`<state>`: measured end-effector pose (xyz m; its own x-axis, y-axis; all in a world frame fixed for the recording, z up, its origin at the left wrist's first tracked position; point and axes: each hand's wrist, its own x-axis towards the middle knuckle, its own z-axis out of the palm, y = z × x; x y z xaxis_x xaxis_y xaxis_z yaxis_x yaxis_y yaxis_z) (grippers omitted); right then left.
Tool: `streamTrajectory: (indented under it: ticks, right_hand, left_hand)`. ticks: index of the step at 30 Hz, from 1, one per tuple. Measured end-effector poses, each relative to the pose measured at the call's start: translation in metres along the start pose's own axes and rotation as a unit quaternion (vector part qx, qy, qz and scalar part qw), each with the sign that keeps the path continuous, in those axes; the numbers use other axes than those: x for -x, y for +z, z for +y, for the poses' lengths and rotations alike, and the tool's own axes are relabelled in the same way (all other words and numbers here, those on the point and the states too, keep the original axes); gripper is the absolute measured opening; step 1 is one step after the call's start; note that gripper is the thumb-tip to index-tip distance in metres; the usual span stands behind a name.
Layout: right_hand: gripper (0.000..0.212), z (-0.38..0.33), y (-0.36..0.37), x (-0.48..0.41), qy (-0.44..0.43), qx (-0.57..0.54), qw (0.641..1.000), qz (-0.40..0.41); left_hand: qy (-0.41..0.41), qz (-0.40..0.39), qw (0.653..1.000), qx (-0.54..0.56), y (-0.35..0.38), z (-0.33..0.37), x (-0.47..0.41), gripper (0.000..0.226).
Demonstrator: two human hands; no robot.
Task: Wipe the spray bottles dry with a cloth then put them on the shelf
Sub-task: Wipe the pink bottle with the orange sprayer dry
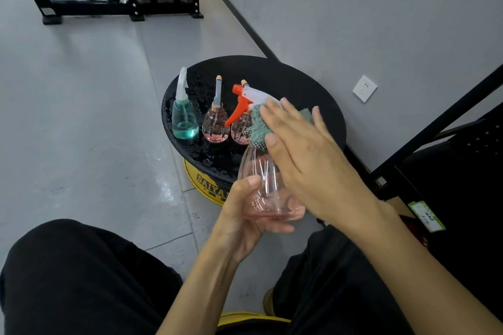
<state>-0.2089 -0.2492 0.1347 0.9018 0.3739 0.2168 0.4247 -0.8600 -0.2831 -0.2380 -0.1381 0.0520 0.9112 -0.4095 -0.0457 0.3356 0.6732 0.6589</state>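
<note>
Left grip (245, 215) curled round pink bottle (261, 168); right grip (307, 155), fingers flat, presses cloth (258, 129) on it. 3 bottles (185, 119) behind apparently await wiping.

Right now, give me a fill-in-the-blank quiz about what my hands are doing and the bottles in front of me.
1. The left hand grips a spray bottle with an ___ trigger.
2. The right hand presses a ___ against its neck.
3. ___ other bottles stand on the round black top.
Missing words: orange; cloth; three.
</note>
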Motion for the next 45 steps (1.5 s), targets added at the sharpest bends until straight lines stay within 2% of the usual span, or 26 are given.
streamTrajectory:
  ticks: [1, 6, 9, 14, 17, 22, 24, 26, 28, 31, 33, 34, 36, 38, 41, 45]
  right_hand:
    - [0.053, -0.003, 0.000, 0.006, -0.011, 0.001, 1.000, 0.003]
    - [0.050, -0.019, 0.006, 0.030, -0.063, -0.021, 0.998, 0.019]
    - [0.049, -0.014, 0.004, 0.020, -0.062, -0.037, 0.997, 0.022]
    - [0.048, -0.001, 0.006, -0.002, -0.009, -0.065, 0.998, 0.016]
    - [0.046, -0.009, 0.010, 0.010, -0.028, -0.068, 0.997, 0.032]
    - [0.047, -0.019, 0.021, 0.032, -0.049, -0.063, 0.996, 0.046]
    - [0.045, -0.012, 0.018, 0.023, -0.055, -0.063, 0.995, 0.051]
    - [0.044, -0.004, 0.015, 0.011, -0.039, -0.071, 0.995, 0.049]
    - [0.045, 0.003, 0.013, 0.001, -0.010, -0.093, 0.994, 0.048]
    - [0.044, -0.002, 0.017, 0.005, -0.015, -0.106, 0.992, 0.068]
    - [0.044, -0.011, 0.025, 0.019, -0.034, -0.115, 0.989, 0.084]
    - [0.045, -0.017, 0.031, 0.028, -0.039, -0.113, 0.989, 0.090]
    - [0.049, -0.025, 0.044, 0.043, -0.036, -0.092, 0.989, 0.106]
    - [0.050, -0.026, 0.048, 0.045, -0.032, -0.083, 0.988, 0.123]
    - [0.046, -0.018, 0.041, 0.028, -0.025, -0.087, 0.986, 0.142]
    - [0.043, -0.007, 0.026, 0.004, 0.038, -0.143, 0.979, 0.139]
  left_hand:
    - [0.005, 0.005, 1.000, -0.001, 0.000, 0.000, 0.000, 0.044]
    - [0.038, 0.000, 0.999, 0.038, -0.001, -0.001, 0.000, 0.057]
    - [0.022, 0.001, 0.999, 0.025, 0.001, -0.002, 0.000, 0.042]
    - [0.016, 0.015, 1.000, 0.011, 0.000, -0.004, 0.000, 0.048]
    - [0.024, 0.034, 0.999, 0.010, -0.003, -0.003, -0.001, 0.027]
    - [0.044, 0.044, 0.997, 0.040, -0.003, -0.002, -0.002, 0.030]
    - [0.037, 0.041, 0.998, 0.033, -0.002, -0.001, -0.002, 0.034]
    - [0.034, 0.036, 0.999, 0.014, -0.002, -0.001, -0.002, 0.054]
    - [0.031, 0.041, 0.999, 0.003, -0.001, -0.002, -0.002, 0.063]
    - [0.044, 0.059, 0.997, 0.010, -0.001, -0.002, -0.002, 0.053]
    - [0.064, 0.070, 0.995, 0.018, -0.003, -0.003, -0.002, 0.032]
    - [0.071, 0.081, 0.994, 0.022, -0.004, -0.003, -0.002, 0.029]
    - [0.062, 0.098, 0.993, 0.032, -0.006, 0.000, -0.001, 0.037]
    - [0.056, 0.099, 0.993, 0.014, -0.007, 0.002, -0.001, 0.026]
    - [0.058, 0.089, 0.994, 0.008, -0.006, 0.000, -0.003, 0.022]
    - [0.025, 0.071, 0.997, 0.015, -0.001, -0.001, -0.003, 0.030]
